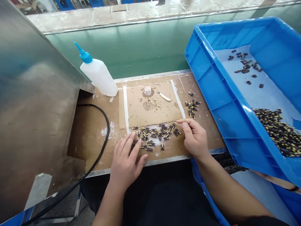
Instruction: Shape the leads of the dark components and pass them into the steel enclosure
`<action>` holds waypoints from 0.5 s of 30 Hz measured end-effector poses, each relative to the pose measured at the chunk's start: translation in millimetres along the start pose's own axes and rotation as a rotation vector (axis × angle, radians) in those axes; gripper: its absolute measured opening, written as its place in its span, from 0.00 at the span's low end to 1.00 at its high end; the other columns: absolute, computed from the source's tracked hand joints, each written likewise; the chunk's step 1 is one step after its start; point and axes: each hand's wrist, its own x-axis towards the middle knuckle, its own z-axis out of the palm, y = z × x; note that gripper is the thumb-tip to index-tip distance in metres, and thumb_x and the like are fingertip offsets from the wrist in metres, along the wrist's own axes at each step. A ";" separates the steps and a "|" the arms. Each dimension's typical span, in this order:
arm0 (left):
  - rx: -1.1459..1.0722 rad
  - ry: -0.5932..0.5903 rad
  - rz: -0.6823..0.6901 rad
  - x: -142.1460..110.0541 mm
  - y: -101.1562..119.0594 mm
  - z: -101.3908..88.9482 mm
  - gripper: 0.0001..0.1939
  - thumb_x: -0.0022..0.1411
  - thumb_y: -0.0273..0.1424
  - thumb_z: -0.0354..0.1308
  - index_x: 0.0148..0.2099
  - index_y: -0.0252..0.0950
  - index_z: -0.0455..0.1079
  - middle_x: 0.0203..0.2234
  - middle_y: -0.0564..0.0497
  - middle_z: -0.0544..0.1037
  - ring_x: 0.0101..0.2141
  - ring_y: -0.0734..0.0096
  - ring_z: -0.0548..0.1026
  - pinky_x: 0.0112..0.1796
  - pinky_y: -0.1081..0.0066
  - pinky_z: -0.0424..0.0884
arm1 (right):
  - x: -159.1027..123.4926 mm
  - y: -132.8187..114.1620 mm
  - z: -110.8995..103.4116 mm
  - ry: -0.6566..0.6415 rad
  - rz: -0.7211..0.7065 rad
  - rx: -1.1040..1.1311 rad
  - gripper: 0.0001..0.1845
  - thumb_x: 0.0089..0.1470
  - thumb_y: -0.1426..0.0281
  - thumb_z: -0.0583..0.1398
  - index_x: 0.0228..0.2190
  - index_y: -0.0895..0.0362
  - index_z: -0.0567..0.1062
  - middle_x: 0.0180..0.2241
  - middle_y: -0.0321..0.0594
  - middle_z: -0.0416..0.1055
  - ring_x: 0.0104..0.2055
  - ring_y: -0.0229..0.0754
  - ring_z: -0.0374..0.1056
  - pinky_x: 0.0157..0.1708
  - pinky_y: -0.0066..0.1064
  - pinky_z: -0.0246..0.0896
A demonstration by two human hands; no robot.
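My left hand (125,157) lies palm down with its fingers apart at the left end of a loose pile of small black parts with yellow ends (154,133). Its fingertips touch or partly cover a few of them; nothing is gripped. At the pile's right end is my right hand (194,136), fingers curled, the index finger reaching left and the thumb close against it. Whether something small sits in that hand is hidden. Just beyond the pile, a taped cardboard sheet (134,110) carries a small clear cup (148,90) and a knife with a pale handle (164,96).
A white squeeze bottle (101,77) with a blue nozzle stands at the back left. A black cable (108,125) curves beside a metal housing (39,94). On the right, a large blue bin (211,81) holds many similar parts. Another small cluster (192,106) lies beside the bin.
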 end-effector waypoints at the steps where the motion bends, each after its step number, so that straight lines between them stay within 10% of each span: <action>1: -0.008 0.019 -0.001 1.1 0.7 0.3 0.28 0.66 0.34 0.64 0.65 0.35 0.66 0.66 0.35 0.65 0.65 0.45 0.64 0.62 0.46 0.64 | 0.2 -1.3 0.1 0.000 -0.008 -0.021 0.15 0.69 0.62 0.55 0.42 0.54 0.80 0.30 0.37 0.72 0.31 0.41 0.67 0.32 0.32 0.61; 9: 0.028 -0.103 -0.016 12.8 7.2 -2.5 0.35 0.63 0.47 0.65 0.67 0.40 0.65 0.71 0.34 0.54 0.69 0.36 0.55 0.64 0.36 0.56 | 0.1 -4.5 0.9 0.009 0.003 -0.039 0.13 0.69 0.64 0.56 0.44 0.54 0.79 0.28 0.35 0.70 0.29 0.39 0.65 0.33 0.32 0.59; 15: 0.014 -0.023 -0.045 5.9 6.3 -1.0 0.30 0.65 0.39 0.64 0.66 0.37 0.66 0.69 0.34 0.58 0.68 0.40 0.58 0.64 0.42 0.59 | 0.2 -4.7 0.8 0.006 0.004 -0.049 0.12 0.69 0.65 0.56 0.44 0.54 0.79 0.27 0.34 0.68 0.29 0.38 0.64 0.32 0.32 0.58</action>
